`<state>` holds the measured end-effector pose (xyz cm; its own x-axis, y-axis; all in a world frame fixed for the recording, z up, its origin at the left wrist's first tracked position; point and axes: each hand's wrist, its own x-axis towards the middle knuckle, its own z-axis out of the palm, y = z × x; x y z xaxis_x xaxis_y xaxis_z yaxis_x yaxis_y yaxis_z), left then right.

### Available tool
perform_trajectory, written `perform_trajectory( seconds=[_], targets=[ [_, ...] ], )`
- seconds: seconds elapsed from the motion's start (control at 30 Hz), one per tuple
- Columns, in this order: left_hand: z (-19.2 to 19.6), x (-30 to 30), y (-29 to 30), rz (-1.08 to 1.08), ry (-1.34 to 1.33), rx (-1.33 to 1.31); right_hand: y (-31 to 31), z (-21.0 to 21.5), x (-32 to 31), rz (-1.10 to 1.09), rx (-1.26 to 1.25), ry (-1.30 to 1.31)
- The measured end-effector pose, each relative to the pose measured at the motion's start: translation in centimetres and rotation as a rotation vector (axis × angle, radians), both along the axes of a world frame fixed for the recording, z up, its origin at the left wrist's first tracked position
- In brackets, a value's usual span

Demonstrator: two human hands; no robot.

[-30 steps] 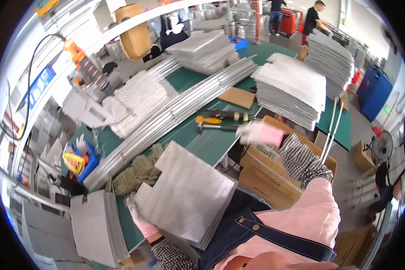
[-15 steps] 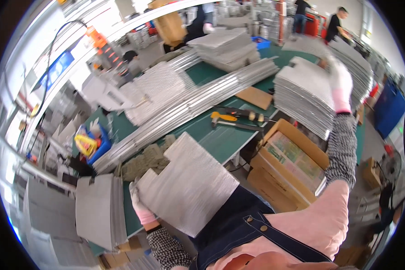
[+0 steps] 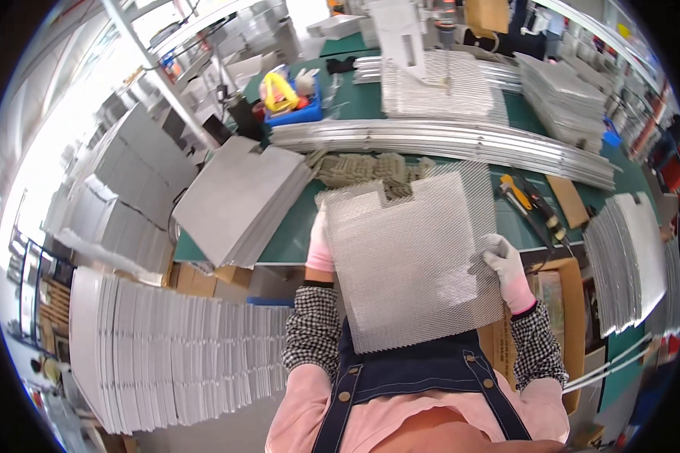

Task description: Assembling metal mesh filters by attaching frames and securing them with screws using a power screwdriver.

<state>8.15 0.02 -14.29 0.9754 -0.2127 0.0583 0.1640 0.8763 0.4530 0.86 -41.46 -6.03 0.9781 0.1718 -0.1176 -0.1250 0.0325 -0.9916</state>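
A silvery mesh panel (image 3: 400, 272) with a notch in its top edge is held up before my apron, above the near table edge. My gloved left hand (image 3: 320, 241) is closed on its left edge, the fingers partly hidden behind it. At the opposite side my gloved right hand (image 3: 506, 270) grips the mesh, its curled fingers against the surface. A finer strip of mesh (image 3: 480, 204) juts out past the panel's right side, apparently a second sheet behind it. Greenish-grey ribbed pieces (image 3: 363, 170) lie on the table just beyond the panel.
Long metal profiles (image 3: 446, 140) cross the green table. A hammer (image 3: 517, 196) and other tools lie at right, near a stack of panels (image 3: 623, 260). An open carton (image 3: 570, 302) stands below. White panel stacks (image 3: 242, 192) and a blue bin (image 3: 298, 109) are at left.
My right hand has come back from the far-right stack to the panel's right edge. The view has swung left, and a second mesh layer now shows beside the panel.
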Motion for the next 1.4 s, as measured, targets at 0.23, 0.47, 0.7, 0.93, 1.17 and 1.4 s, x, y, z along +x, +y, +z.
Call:
perform_trajectory(
  seconds=[0.23, 0.47, 0.7, 0.93, 1.17, 1.4],
  targets=[
    [1.8, -0.2, -2.7, 0.132, -0.016, -0.091, 1.7, 0.3, 1.1, 0.090, -0.005, 0.041],
    [0.6, -0.5, -1.7, 0.246, 0.110, -0.033, 1.0, -0.6, 1.5, 0.083, -0.116, 0.099],
    [0.8, -0.7, -1.5, 0.278, -0.064, 0.152, 0.8, -0.8, 1.8, 0.070, -0.094, 0.082],
    [-0.4, -1.1, -0.5, 0.336, -0.151, 0.201, 1.4, -0.2, 1.9, 0.104, -0.021, 0.080],
    [0.5, -1.4, -0.8, 0.326, -0.163, 0.180, 1.9, -1.2, 2.4, 0.058, -0.041, 0.108],
    [0.8, -2.2, -0.7, 0.388, -0.154, 0.369, 1.4, -3.1, 4.4, 0.164, 0.034, 0.115]
  ],
)
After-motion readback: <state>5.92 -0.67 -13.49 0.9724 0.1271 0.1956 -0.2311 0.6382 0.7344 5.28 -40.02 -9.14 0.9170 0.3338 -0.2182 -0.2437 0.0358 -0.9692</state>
